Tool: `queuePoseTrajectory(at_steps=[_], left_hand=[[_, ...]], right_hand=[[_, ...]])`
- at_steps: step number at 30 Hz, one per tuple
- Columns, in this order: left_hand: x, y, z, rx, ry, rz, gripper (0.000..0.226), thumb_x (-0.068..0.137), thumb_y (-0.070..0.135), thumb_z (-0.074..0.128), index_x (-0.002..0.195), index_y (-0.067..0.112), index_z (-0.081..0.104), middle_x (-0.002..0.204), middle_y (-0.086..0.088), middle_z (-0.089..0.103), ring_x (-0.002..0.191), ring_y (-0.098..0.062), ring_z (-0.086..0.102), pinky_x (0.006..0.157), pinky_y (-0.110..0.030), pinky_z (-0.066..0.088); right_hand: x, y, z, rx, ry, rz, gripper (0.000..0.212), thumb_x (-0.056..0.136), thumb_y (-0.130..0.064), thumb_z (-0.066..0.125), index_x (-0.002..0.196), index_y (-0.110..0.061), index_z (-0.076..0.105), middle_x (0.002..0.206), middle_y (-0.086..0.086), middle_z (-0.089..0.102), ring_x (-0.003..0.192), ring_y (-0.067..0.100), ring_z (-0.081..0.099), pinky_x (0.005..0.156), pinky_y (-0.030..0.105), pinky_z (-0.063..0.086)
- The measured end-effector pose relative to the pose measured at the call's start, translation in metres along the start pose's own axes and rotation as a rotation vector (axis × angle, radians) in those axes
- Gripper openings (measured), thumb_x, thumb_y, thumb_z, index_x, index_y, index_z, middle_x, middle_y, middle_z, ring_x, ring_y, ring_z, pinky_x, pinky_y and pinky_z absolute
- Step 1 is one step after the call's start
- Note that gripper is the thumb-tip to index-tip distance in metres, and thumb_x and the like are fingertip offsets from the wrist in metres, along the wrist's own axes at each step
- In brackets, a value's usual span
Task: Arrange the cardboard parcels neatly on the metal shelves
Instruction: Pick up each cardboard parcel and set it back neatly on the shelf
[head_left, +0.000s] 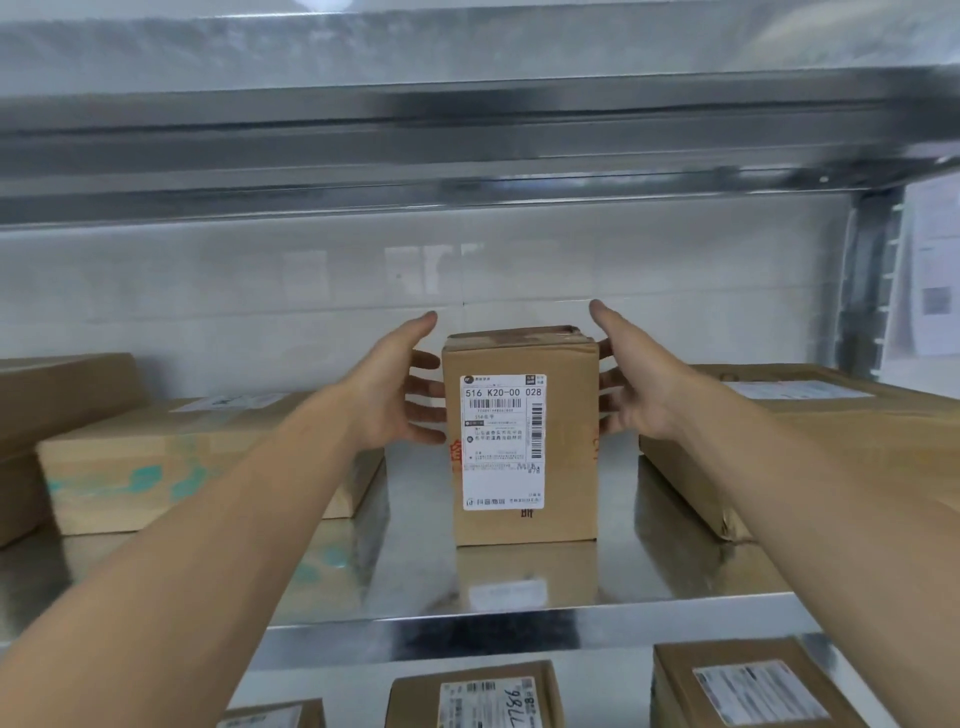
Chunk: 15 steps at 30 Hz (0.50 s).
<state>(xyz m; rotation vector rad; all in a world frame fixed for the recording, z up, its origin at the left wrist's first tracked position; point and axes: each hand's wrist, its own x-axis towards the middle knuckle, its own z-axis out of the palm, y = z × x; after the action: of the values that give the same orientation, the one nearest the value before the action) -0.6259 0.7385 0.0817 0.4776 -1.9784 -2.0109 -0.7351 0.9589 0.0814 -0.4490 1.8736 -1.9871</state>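
Note:
An upright cardboard parcel (524, 525) with a white shipping label facing me stands in the middle of the shiny metal shelf (545, 587). My left hand (400, 387) is at its left side with fingers spread and straight, their tips at the box's left edge. On the other side my right hand (631, 379) mirrors it, fingers straight beside the box's right edge. Neither hand curls round the parcel. Whether the fingertips touch the sides I cannot tell.
A flat parcel with teal marks (171, 467) lies on the shelf to the left, with another box (47, 410) further left. A large flat parcel (810, 431) lies at the right. Several labelled parcels (475, 699) sit on the shelf below. An upper shelf beam (467, 150) runs overhead.

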Motion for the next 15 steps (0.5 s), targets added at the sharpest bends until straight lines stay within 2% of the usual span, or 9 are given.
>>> queuePoseTrajectory(at_steps=[2, 4, 6, 8, 10, 12, 15], left_hand=[[0.0, 0.007, 0.004, 0.059, 0.023, -0.06, 0.073, 0.092, 0.066, 0.055, 0.131, 0.005, 0.054, 0.115, -0.019, 0.066, 0.103, -0.045, 0.066, 0.097, -0.062, 0.05], [-0.003, 0.014, 0.012, 0.148, 0.03, -0.09, 0.072, 0.093, 0.063, 0.057, 0.128, 0.0, 0.057, 0.108, -0.017, 0.065, 0.095, -0.043, 0.068, 0.083, -0.055, 0.056], [-0.006, 0.02, 0.017, 0.228, 0.026, -0.08, 0.061, 0.094, 0.058, 0.058, 0.118, 0.002, 0.064, 0.105, -0.017, 0.06, 0.089, -0.039, 0.068, 0.068, -0.048, 0.059], [-0.007, 0.025, 0.021, 0.296, 0.016, -0.082, 0.043, 0.095, 0.052, 0.06, 0.1, 0.01, 0.067, 0.095, -0.014, 0.058, 0.082, -0.034, 0.066, 0.062, -0.044, 0.059], [-0.005, 0.027, 0.021, 0.334, 0.007, -0.09, 0.033, 0.096, 0.045, 0.061, 0.085, 0.015, 0.063, 0.081, -0.01, 0.057, 0.074, -0.029, 0.062, 0.063, -0.046, 0.06], [-0.002, 0.028, 0.02, 0.334, -0.003, -0.092, 0.031, 0.097, 0.04, 0.061, 0.078, 0.016, 0.062, 0.073, -0.008, 0.055, 0.072, -0.026, 0.058, 0.068, -0.052, 0.061], [0.003, 0.028, 0.018, 0.348, -0.03, -0.086, 0.029, 0.097, 0.037, 0.06, 0.078, 0.016, 0.064, 0.075, -0.008, 0.056, 0.081, -0.027, 0.055, 0.071, -0.056, 0.061]], right_hand=[[0.001, -0.006, 0.002, -0.058, -0.026, 0.051, 0.056, 0.097, -0.067, 0.051, 0.109, -0.012, 0.058, 0.101, 0.018, 0.065, 0.095, 0.036, 0.066, 0.1, 0.061, 0.051], [0.003, -0.013, 0.004, -0.115, -0.054, 0.098, 0.059, 0.093, -0.066, 0.059, 0.116, -0.011, 0.058, 0.108, 0.022, 0.064, 0.102, 0.042, 0.066, 0.102, 0.067, 0.046], [0.007, -0.02, 0.004, -0.151, -0.07, 0.15, 0.067, 0.087, -0.065, 0.067, 0.121, -0.009, 0.054, 0.115, 0.029, 0.06, 0.11, 0.051, 0.062, 0.103, 0.075, 0.041], [0.008, -0.025, 0.005, -0.188, -0.072, 0.185, 0.069, 0.085, -0.063, 0.071, 0.119, -0.006, 0.052, 0.117, 0.031, 0.055, 0.11, 0.054, 0.06, 0.1, 0.079, 0.04], [0.008, -0.028, 0.007, -0.239, -0.062, 0.198, 0.062, 0.087, -0.058, 0.073, 0.114, -0.005, 0.056, 0.123, 0.03, 0.053, 0.107, 0.054, 0.061, 0.097, 0.079, 0.042], [0.007, -0.029, 0.01, -0.284, -0.065, 0.205, 0.048, 0.088, -0.049, 0.075, 0.108, -0.007, 0.062, 0.132, 0.028, 0.05, 0.105, 0.054, 0.063, 0.095, 0.079, 0.043], [0.01, -0.03, 0.009, -0.342, -0.081, 0.199, 0.046, 0.089, -0.041, 0.075, 0.12, -0.007, 0.064, 0.125, 0.021, 0.052, 0.103, 0.053, 0.065, 0.092, 0.079, 0.045]])
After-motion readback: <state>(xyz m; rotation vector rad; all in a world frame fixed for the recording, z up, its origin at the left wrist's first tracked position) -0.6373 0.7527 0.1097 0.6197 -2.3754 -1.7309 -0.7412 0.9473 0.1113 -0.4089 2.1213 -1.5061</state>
